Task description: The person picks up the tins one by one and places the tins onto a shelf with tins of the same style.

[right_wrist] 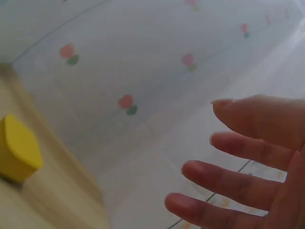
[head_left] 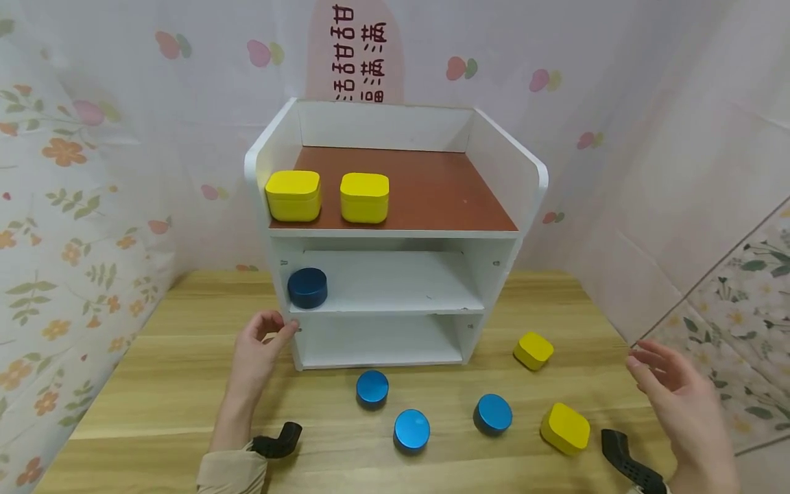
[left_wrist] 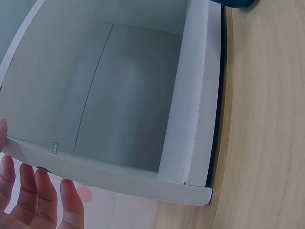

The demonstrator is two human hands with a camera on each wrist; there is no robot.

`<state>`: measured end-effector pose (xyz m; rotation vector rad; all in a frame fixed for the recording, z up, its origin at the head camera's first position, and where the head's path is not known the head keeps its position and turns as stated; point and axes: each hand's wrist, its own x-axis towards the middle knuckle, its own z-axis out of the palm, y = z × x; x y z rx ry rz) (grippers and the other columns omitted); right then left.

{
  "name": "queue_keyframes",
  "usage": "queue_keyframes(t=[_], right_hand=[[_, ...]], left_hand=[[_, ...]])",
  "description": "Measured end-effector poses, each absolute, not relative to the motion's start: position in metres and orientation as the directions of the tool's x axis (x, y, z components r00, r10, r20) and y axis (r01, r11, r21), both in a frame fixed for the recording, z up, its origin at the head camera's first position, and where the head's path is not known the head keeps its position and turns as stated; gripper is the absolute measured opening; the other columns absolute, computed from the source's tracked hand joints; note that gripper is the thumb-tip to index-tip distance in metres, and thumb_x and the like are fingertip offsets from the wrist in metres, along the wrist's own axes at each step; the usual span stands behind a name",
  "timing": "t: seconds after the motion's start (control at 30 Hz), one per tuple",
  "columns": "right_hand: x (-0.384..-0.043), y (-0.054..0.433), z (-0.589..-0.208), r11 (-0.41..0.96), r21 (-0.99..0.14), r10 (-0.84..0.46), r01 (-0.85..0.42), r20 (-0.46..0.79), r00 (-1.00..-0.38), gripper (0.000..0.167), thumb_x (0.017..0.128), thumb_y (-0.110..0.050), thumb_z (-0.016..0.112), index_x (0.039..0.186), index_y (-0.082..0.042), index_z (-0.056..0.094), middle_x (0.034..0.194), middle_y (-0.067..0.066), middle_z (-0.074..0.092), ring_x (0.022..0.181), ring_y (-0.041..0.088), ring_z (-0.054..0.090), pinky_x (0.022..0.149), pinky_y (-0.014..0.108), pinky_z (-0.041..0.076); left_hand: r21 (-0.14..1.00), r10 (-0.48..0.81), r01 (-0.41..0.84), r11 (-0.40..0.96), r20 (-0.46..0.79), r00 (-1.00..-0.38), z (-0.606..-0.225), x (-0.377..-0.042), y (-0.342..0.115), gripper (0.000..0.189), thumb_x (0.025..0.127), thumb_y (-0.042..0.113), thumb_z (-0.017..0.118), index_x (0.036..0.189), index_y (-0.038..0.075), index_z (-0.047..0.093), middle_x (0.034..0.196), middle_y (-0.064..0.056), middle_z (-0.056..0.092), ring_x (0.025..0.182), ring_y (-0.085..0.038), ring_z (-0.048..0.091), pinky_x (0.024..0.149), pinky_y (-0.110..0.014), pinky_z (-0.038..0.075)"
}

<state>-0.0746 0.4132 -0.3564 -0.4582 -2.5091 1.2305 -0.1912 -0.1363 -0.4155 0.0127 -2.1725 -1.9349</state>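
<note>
My left hand (head_left: 262, 346) is at the left side panel of a small white shelf unit (head_left: 395, 341), low down near its front edge. In the left wrist view the thumb lies over the panel's inner side and the fingers (left_wrist: 46, 193) curl along its outer side. My right hand (head_left: 679, 398) hovers at the far right with loosely bent fingers and nothing in it. Two yellow tins (head_left: 293, 197) stand on the brown top shelf, at its left. A dark blue round tin (head_left: 307, 288) sits at the left end of the middle shelf.
Before the unit, three blue round tins (head_left: 411, 431) lie on the wooden table (head_left: 166, 384). Two yellow tins (head_left: 564, 429) are to their right, nearer my right hand. Patterned cloth (head_left: 617, 171) hangs behind and at both sides. Black wrist mounts (head_left: 278, 441) jut from both wrists.
</note>
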Motion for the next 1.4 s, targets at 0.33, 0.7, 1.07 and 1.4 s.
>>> queue_keyframes(t=[0.33,0.7,1.07,1.4], right_hand=[[-0.073,0.413,-0.380,0.681,-0.691,0.255,0.244,-0.089,-0.963,0.078,0.096,-0.051,0.055,0.149,0.000,0.028,0.143,0.029,0.037,0.113,0.027,0.053,0.077,0.049,0.050],[-0.063,0.401,-0.406,0.599,-0.749,0.289,0.284,-0.128,-0.949,0.074,0.095,-0.041,0.062,0.146,0.003,0.032,0.145,0.027,0.035,0.088,-0.020,0.042,0.073,0.019,0.048],[-0.062,0.385,-0.427,0.655,-0.689,0.179,0.310,-0.258,-0.950,0.080,0.092,-0.043,0.067,0.147,0.003,0.032,0.147,0.032,0.033,0.127,0.053,0.039,0.091,0.052,0.047],[-0.063,0.379,-0.436,0.658,-0.703,0.120,0.270,-0.256,-0.959,0.081,0.089,-0.033,0.073,0.146,0.004,0.029,0.147,0.034,0.029,0.126,0.055,0.037,0.092,0.051,0.047]], left_hand=[[0.978,-0.183,0.165,0.125,0.186,-0.965,-0.413,-0.190,-0.138,0.028,0.092,0.019,0.070,0.102,-0.001,0.053,0.098,-0.004,0.054,0.095,-0.016,0.052,0.080,-0.022,0.042],[0.978,-0.154,0.154,0.140,0.175,-0.972,-0.415,-0.191,-0.134,0.032,0.093,0.023,0.070,0.106,-0.001,0.053,0.103,-0.008,0.053,0.099,-0.018,0.050,0.083,-0.025,0.040],[0.978,-0.135,0.154,0.142,0.173,-0.976,-0.415,-0.193,-0.135,0.033,0.092,0.025,0.071,0.104,-0.001,0.053,0.102,-0.010,0.053,0.099,-0.019,0.050,0.082,-0.026,0.040],[0.980,-0.128,0.160,0.121,0.175,-0.976,-0.416,-0.191,-0.138,0.035,0.093,0.025,0.070,0.105,-0.002,0.051,0.101,-0.010,0.052,0.099,-0.019,0.048,0.083,-0.027,0.039]])
